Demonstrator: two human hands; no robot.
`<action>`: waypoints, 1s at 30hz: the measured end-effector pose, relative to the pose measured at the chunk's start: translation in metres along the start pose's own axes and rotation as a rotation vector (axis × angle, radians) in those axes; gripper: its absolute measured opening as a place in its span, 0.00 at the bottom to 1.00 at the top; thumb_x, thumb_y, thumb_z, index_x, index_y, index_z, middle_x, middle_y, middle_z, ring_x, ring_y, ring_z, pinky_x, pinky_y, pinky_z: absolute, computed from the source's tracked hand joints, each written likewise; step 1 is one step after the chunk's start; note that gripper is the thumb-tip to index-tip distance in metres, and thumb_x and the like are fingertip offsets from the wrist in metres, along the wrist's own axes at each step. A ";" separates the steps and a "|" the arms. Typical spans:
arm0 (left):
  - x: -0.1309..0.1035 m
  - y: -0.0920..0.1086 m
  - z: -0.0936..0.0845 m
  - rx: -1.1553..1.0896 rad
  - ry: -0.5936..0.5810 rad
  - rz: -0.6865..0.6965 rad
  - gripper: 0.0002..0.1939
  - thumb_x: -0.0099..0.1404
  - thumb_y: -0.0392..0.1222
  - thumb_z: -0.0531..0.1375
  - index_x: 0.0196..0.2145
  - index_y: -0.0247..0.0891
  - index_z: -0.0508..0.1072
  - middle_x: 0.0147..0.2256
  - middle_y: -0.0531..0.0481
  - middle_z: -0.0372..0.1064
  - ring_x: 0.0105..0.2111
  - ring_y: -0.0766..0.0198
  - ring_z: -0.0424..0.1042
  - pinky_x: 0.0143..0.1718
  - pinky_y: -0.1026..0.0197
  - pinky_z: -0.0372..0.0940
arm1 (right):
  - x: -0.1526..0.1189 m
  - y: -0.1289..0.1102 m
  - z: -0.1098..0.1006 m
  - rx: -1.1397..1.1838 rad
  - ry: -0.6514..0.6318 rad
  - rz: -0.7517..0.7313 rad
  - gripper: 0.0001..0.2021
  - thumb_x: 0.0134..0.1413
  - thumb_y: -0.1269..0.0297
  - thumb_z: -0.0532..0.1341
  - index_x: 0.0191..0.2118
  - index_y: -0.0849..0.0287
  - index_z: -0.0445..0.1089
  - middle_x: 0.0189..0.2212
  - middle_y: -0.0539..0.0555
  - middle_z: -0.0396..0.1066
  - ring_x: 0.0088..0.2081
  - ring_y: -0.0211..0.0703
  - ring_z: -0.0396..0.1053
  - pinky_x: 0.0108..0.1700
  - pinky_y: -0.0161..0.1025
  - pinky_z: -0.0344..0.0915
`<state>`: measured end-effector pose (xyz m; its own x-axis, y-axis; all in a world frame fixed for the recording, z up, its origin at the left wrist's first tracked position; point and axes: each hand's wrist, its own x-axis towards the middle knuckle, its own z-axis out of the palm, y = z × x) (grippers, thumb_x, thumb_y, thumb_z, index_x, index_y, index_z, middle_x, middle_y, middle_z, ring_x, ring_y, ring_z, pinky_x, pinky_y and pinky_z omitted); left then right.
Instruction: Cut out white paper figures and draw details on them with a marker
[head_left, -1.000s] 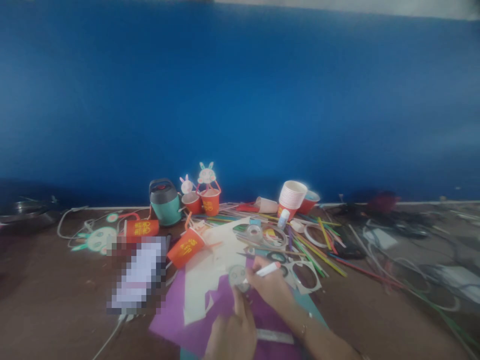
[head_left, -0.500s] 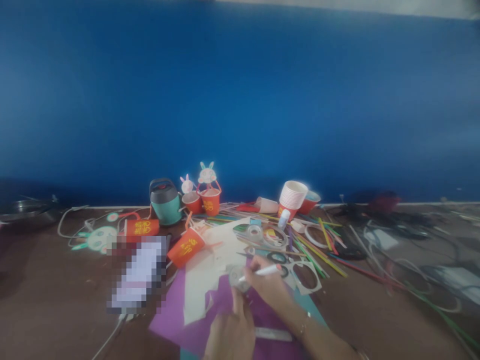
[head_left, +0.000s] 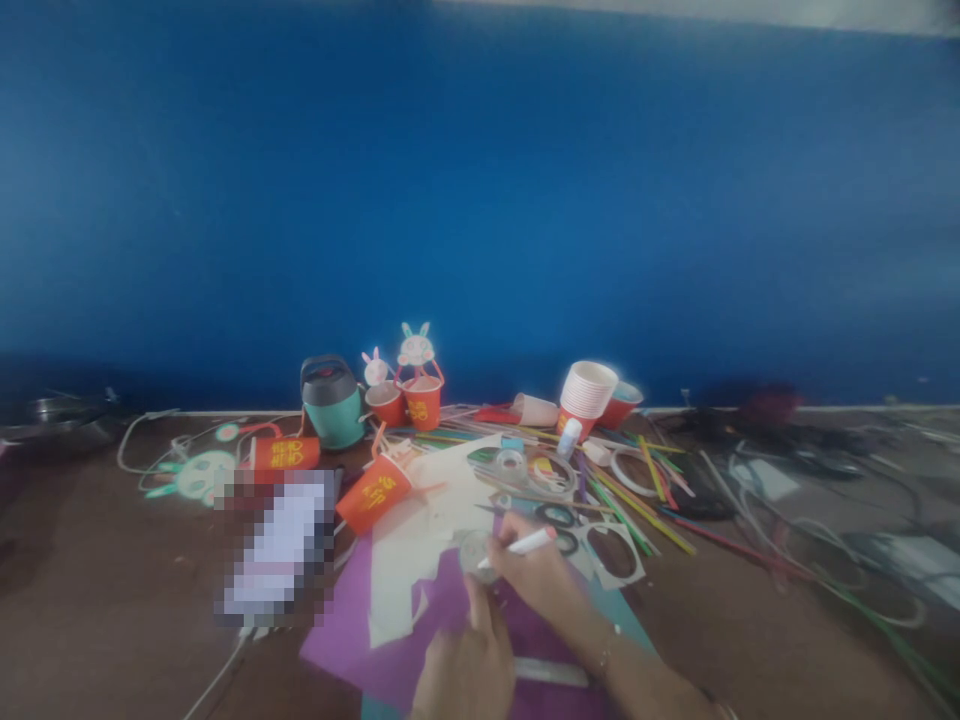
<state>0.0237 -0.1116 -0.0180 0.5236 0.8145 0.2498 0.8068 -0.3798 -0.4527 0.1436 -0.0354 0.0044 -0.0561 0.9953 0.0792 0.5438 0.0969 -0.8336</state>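
My right hand (head_left: 531, 565) is closed round a white marker (head_left: 529, 542) with a reddish end. The marker's tip is at a small round whitish piece (head_left: 476, 550), perhaps a paper disc, with faint marks on it. My left hand (head_left: 469, 655) has a finger stretched out, its tip at the near edge of that piece; its other fingers are partly hidden. Beneath lie a white paper sheet (head_left: 394, 590) with a cut edge and a purple sheet (head_left: 345, 620). A pale strip (head_left: 551, 672), perhaps a ruler, lies between my forearms. Scissors (head_left: 555, 515) rest just beyond my right hand.
A tilted red paper cup (head_left: 375, 495) and a blurred-out phone (head_left: 277, 550) lie left. Behind stand a teal pot (head_left: 332, 405), a red cup with a rabbit face (head_left: 422, 400) and stacked cups (head_left: 586, 395). Coloured sticks (head_left: 637, 510), tape (head_left: 511, 463) and a cut-out frame (head_left: 611, 555) lie right.
The marker has tilted slightly and its tip has moved a little left and down on the round piece. My left hand has barely shifted.
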 end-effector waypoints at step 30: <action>0.001 0.001 0.000 -0.041 -0.022 -0.021 0.24 0.55 0.31 0.57 0.50 0.32 0.73 0.46 0.25 0.70 0.16 0.67 0.66 0.16 0.64 0.62 | 0.000 0.005 0.003 0.043 -0.050 0.014 0.09 0.47 0.64 0.55 0.21 0.55 0.54 0.15 0.42 0.52 0.21 0.34 0.53 0.22 0.30 0.51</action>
<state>0.0251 -0.1118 -0.0184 0.5006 0.8319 0.2394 0.8282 -0.3798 -0.4121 0.1437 -0.0346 -0.0019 -0.0911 0.9950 0.0410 0.5084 0.0818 -0.8572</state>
